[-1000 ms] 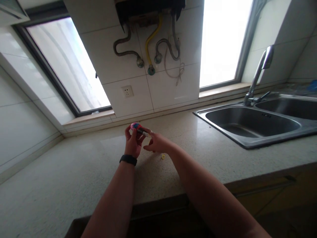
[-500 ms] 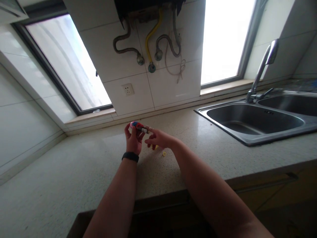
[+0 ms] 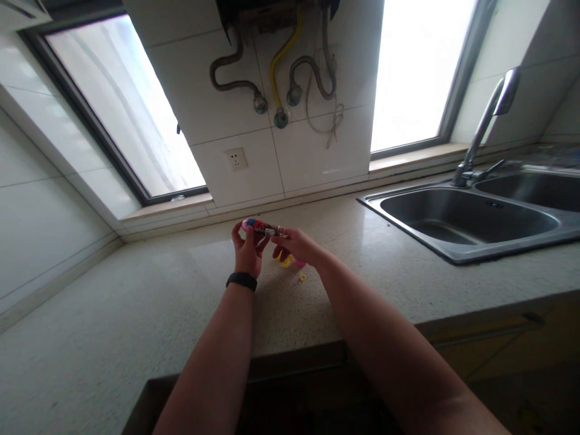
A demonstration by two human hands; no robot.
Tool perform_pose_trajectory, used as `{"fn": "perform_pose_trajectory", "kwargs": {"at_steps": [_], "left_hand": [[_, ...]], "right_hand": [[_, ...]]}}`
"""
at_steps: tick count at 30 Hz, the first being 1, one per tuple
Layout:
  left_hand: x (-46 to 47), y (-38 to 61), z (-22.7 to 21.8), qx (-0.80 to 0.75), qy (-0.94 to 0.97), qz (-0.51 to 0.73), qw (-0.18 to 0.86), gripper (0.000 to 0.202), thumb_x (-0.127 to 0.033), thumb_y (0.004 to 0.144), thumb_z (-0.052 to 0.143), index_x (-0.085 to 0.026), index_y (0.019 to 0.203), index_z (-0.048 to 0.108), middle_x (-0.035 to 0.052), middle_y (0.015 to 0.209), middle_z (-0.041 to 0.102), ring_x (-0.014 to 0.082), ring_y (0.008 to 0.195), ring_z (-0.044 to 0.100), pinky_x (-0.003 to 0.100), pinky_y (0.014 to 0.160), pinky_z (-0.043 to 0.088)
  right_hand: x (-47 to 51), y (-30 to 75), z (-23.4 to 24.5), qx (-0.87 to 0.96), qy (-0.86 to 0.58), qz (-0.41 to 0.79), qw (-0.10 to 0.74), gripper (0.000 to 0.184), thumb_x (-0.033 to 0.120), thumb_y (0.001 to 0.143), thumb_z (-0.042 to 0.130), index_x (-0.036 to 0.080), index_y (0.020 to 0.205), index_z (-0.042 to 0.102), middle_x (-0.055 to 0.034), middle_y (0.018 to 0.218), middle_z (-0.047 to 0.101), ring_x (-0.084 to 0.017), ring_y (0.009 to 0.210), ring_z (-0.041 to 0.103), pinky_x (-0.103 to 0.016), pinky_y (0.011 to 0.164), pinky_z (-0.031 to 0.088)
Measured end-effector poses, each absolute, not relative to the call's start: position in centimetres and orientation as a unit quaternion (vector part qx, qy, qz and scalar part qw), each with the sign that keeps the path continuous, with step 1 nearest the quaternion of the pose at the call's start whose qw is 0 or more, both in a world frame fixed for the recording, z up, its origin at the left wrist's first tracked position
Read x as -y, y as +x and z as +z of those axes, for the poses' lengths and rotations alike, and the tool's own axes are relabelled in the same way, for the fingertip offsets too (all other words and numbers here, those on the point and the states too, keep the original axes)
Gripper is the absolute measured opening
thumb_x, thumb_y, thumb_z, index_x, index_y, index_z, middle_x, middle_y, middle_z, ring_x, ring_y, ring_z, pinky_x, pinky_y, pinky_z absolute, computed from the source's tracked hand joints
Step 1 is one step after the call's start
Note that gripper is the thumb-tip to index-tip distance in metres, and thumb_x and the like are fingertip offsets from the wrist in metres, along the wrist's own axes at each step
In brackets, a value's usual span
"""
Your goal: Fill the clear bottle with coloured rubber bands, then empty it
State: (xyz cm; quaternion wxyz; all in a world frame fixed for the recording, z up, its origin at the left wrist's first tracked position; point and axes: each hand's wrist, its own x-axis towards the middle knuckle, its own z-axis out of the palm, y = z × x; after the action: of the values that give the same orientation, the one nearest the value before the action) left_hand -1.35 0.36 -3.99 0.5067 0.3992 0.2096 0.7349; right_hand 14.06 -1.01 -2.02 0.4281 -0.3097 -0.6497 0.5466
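Observation:
Above the counter I hold a slim tube-shaped thing (image 3: 261,228), pink, blue and red at its left end and dark with a small white label further right. What kind of thing it is I cannot make out. My left hand (image 3: 247,251), a black band on its wrist, is closed around the coloured end. The fingers of my right hand (image 3: 294,243) are closed at the other end, partly hiding it. Just beneath the right hand lie yellow pieces (image 3: 286,262) and a pink thing (image 3: 299,263), both partly covered. A small yellow bit (image 3: 302,277) rests nearer to me.
A steel double sink (image 3: 457,220) with a tall tap (image 3: 483,130) is set into the speckled counter (image 3: 158,302) on the right. Behind, the tiled wall carries a socket (image 3: 236,159), pipes (image 3: 275,72) and two windows. The counter's front edge runs under my forearms.
The view has shifted slightly, so my hands sit a little further right. The thing is still held between both hands, and more of the yellow and pink pieces shows below the right hand.

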Motion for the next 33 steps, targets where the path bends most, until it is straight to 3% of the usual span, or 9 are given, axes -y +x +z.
{"fn": "perform_pose_trajectory", "kwargs": {"at_steps": [9,15,24,29,33], "left_hand": [[-0.69,-1.13,-4.23,-0.210,0.402,0.744,0.491,0.048,-0.039,0.080,0.075,-0.034,0.117,0.043,0.0000,0.098,0.072,0.0162,0.083,0.072,0.036,0.080,0.057],[-0.85,-1.12,-4.32,-0.210,0.407,0.746,0.483,0.050,-0.039,0.080,0.075,-0.035,0.118,0.042,-0.0002,0.099,0.072,0.0170,0.084,0.072,0.040,0.083,0.057],[-0.78,-1.17,-4.28,-0.221,0.409,0.743,0.482,0.052,-0.041,0.080,0.074,-0.036,0.121,0.043,-0.0008,0.101,0.072,0.0163,0.086,0.072,0.038,0.084,0.057],[-0.56,-1.16,-4.09,-0.219,0.406,0.742,0.487,0.051,-0.040,0.080,0.074,-0.037,0.120,0.043,-0.0016,0.101,0.072,0.0162,0.086,0.072,0.037,0.083,0.057],[-0.30,-1.20,-3.82,-0.215,0.410,0.737,0.493,0.051,-0.040,0.081,0.074,-0.038,0.122,0.043,-0.0021,0.101,0.071,0.0152,0.083,0.071,0.033,0.080,0.058]], "right_hand": [[0.22,13.31,-2.57,0.599,-0.380,0.470,0.525,0.021,0.027,0.083,0.071,0.013,0.099,0.072,0.0013,0.053,0.064,-0.007,0.039,0.053,-0.017,0.039,0.042],[0.14,13.18,-2.57,0.580,-0.396,0.455,0.547,0.016,0.025,0.080,0.073,0.013,0.091,0.071,0.0002,0.055,0.065,-0.006,0.039,0.051,-0.016,0.038,0.038],[0.38,13.08,-2.78,0.566,-0.389,0.431,0.585,0.026,0.035,0.072,0.079,0.013,0.084,0.069,0.0004,0.053,0.063,-0.006,0.038,0.049,-0.017,0.036,0.035],[0.62,13.16,-2.71,0.578,-0.350,0.447,0.586,0.026,0.033,0.076,0.074,0.015,0.093,0.069,0.0008,0.055,0.065,-0.007,0.039,0.052,-0.016,0.036,0.038],[1.10,13.28,-2.66,0.627,-0.328,0.466,0.532,0.040,0.035,0.082,0.069,0.018,0.117,0.066,0.0003,0.060,0.067,-0.009,0.044,0.057,-0.017,0.038,0.043]]}}
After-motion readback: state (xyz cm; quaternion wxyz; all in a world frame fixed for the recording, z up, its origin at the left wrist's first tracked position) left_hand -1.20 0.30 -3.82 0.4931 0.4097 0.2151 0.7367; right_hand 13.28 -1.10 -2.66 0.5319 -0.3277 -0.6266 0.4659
